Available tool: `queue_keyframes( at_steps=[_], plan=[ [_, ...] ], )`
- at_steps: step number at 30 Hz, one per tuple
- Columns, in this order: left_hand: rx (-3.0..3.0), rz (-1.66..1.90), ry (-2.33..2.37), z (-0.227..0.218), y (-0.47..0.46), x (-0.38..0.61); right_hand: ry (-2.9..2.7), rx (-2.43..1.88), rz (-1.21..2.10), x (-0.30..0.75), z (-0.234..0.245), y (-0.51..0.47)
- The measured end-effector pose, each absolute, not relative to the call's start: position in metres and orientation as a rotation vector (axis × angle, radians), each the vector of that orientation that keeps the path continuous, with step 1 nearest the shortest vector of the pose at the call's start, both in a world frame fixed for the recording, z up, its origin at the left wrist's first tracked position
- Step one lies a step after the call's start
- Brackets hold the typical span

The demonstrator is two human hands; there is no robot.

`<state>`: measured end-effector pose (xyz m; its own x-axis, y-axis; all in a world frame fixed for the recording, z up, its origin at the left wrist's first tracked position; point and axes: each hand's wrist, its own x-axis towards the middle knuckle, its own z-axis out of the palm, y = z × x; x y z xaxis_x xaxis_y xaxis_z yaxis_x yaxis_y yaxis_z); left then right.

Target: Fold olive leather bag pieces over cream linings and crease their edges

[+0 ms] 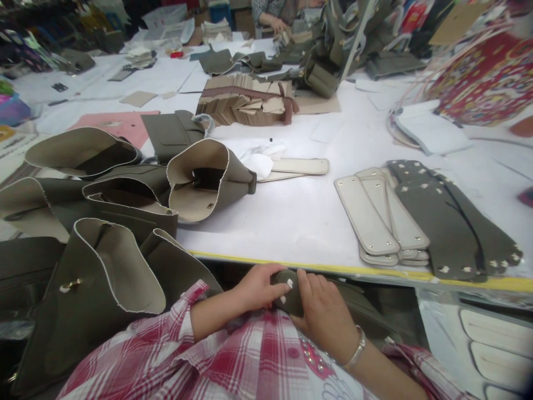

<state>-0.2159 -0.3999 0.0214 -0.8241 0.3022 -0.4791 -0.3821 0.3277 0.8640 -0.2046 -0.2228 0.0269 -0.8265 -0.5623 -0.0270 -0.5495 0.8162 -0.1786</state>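
Close to my body, at the table's front edge, I have an olive-green leather bag piece point(291, 303) with small white tabs on its end. My left hand point(256, 289) grips its left side, with the thumb lying across it near one tab. From the right, my right hand point(327, 305) is wrapped round the same piece, and the fingers hide part of it. Beyond the right hand, more olive-green material point(362, 311) runs down under the table edge. Olive-green bag bodies point(120, 266) with pale linings and raw white edges are heaped at my left.
On the table's right lie cream straps with metal studs point(370, 214) beside dark green flap pieces point(441, 222). A bundle of tan pieces point(245, 100) stands farther back. Another person's hand point(275, 23) shows at the far side. A red patterned bag point(491, 78) is at right.
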Motion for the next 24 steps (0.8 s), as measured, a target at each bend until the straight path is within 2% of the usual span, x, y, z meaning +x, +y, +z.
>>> queue_keyframes(
  at_steps=[5, 10, 12, 14, 17, 20, 24],
  plan=[
    [-0.17, 1.668, 1.858, 0.013, -0.402, -0.215, 2.918, -0.899, -0.29, -0.204, 0.026, -0.226],
    [-0.262, 1.749, 1.771, 0.012, -0.406, -0.217, 2.818, -0.998, -0.606, -0.208, 0.034, -0.192],
    [-0.29, 1.766, 1.755, 0.013, -0.408, -0.218, 2.894, -0.702, -0.715, -0.211, 0.035, -0.158],
    [-0.31, 1.758, 1.764, 0.016, -0.411, -0.218, 2.943, -0.149, -0.778, -0.209, 0.035, -0.119],
    [-0.356, 1.7, 1.842, 0.015, -0.414, -0.216, 2.575, 0.472, -0.972, -0.193, 0.035, -0.074],
    [-0.402, 1.646, 1.892, 0.007, -0.415, -0.217, 2.091, 0.636, -1.252, -0.174, 0.029, -0.064],
    [-0.429, 1.658, 1.883, 0.005, -0.412, -0.213, 2.112, 0.578, -1.373, -0.167, 0.018, -0.081]
  ],
)
